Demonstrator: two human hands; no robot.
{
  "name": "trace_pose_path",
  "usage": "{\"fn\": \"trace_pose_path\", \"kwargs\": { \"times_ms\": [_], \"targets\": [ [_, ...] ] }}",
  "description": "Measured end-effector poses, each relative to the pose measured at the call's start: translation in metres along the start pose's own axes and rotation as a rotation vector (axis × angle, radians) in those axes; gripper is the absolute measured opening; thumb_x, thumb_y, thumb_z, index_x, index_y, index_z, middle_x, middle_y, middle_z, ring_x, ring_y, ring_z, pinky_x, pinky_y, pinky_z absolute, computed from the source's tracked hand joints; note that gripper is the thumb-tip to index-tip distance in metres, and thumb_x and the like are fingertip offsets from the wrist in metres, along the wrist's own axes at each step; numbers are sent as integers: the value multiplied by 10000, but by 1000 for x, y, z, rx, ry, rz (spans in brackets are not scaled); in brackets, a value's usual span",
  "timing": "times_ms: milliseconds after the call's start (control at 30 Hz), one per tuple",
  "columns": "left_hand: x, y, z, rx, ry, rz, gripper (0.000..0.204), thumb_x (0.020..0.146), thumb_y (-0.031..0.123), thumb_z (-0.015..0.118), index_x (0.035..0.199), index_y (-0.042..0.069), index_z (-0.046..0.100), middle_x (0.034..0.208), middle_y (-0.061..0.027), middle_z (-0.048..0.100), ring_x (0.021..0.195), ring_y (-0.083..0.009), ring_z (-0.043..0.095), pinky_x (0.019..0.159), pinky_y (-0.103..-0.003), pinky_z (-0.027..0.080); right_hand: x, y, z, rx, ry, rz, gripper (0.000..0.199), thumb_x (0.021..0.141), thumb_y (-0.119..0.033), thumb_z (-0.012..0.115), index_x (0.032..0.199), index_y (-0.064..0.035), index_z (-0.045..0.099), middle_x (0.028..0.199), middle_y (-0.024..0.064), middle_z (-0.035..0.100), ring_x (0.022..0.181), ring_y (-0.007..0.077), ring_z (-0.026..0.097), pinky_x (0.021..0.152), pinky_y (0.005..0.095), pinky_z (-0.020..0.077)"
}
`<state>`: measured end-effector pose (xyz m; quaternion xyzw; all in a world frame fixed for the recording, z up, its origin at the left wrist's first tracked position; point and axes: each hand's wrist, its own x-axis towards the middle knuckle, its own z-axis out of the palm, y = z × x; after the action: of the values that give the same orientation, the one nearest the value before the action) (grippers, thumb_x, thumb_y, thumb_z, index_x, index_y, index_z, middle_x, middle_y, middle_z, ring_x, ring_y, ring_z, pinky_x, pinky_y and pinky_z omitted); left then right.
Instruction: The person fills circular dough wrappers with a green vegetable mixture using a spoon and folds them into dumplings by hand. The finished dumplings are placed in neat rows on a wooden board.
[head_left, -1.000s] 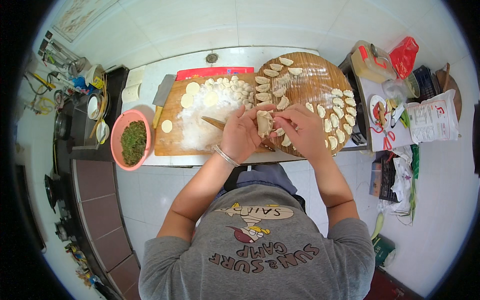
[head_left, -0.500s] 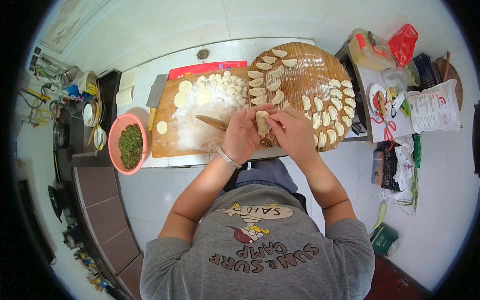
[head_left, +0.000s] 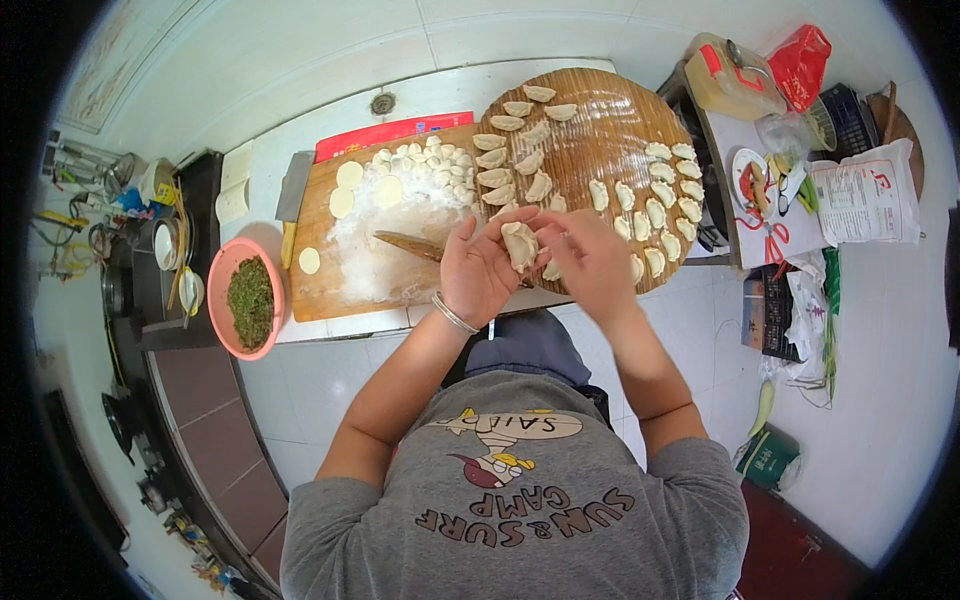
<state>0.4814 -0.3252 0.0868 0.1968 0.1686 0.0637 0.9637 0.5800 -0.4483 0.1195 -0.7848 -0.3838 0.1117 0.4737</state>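
Note:
A folded, pleated dumpling [head_left: 520,248] lies on the fingers of my left hand [head_left: 477,270], its thumb raised beside it. Close by on the right is my right hand [head_left: 592,262], smeared by motion, its fingertips near the dumpling's edge; whether they touch it I cannot make out. Beneath my hands a wooden rolling pin [head_left: 407,243] lies across the floured cutting board [head_left: 322,290], partly hidden. Flat round wrappers [head_left: 388,191] and several small dough pieces [head_left: 430,155] sit on that board. Finished dumplings [head_left: 655,212] stand in rows on the round wooden board [head_left: 590,130].
A pink bowl of green filling [head_left: 250,303] stands at the board's left. Between them a cleaver [head_left: 294,187] lies with its yellow handle toward me. At the right, a side table carries a plate [head_left: 750,178], red scissors [head_left: 768,238], a white sack [head_left: 865,197] and a plastic box [head_left: 730,85].
My right hand has moved slightly right and away from the dumpling, its fingers now blurred. The dumpling stays in my left hand, tilted more open to view. The whole view has shifted a little.

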Motion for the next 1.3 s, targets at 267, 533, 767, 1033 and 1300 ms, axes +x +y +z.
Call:
{"fn": "trace_pose_path", "kwargs": {
  "times_ms": [267, 533, 767, 1033, 1300],
  "targets": [
    [38, -46, -31, 102, 62, -133, 479, 970, 366, 315, 1328, 54, 381, 1114, -47, 537, 1022, -171, 532, 914, -377, 439, -17, 66, 31, -71, -49, 269, 421, 759, -251, 679, 1094, -20, 575, 956, 174, 623, 896, 333, 608, 753, 403, 483],
    [53, -61, -43, 267, 205, -220, 557, 949, 426, 327, 1340, 32, 363, 1304, -141, 463, 1146, -273, 489, 962, -414, 407, 25, 137, 14, -281, 112, 264, 306, 723, -216, 684, 931, -4, 610, 861, 193, 624, 803, 358, 611, 694, 419, 478],
    [34, -42, -72, 290, 275, -135, 599, 941, 440, 346, 1354, 6, 344, 1309, -182, 460, 1128, -283, 500, 953, -432, 414, 81, 186, 47, -645, -96, 411, 340, 799, -237, 649, 958, 52, 564, 952, 213, 600, 858, 361, 633, 718, 412, 538],
    [-11, -17, -124, 291, 486, 53, 568, 942, 428, 356, 1321, 5, 379, 1231, -179, 522, 1084, -284, 536, 925, -425, 433, 88, 152, 48, -783, -159, 426, 401, 795, -323, 671, 987, 17, 578, 1031, 199, 568, 870, 345, 621, 695, 400, 529],
    [-66, 45, -251, 465, 1071, 231, 462, 898, 327, 496, 1236, 13, 466, 1107, -142, 586, 948, -228, 592, 800, -363, 479, 79, 92, 98, -494, -7, -108, 353, 790, -257, 652, 1032, -7, 592, 995, 179, 576, 944, 356, 539, 821, 437, 441]
  ]
}}
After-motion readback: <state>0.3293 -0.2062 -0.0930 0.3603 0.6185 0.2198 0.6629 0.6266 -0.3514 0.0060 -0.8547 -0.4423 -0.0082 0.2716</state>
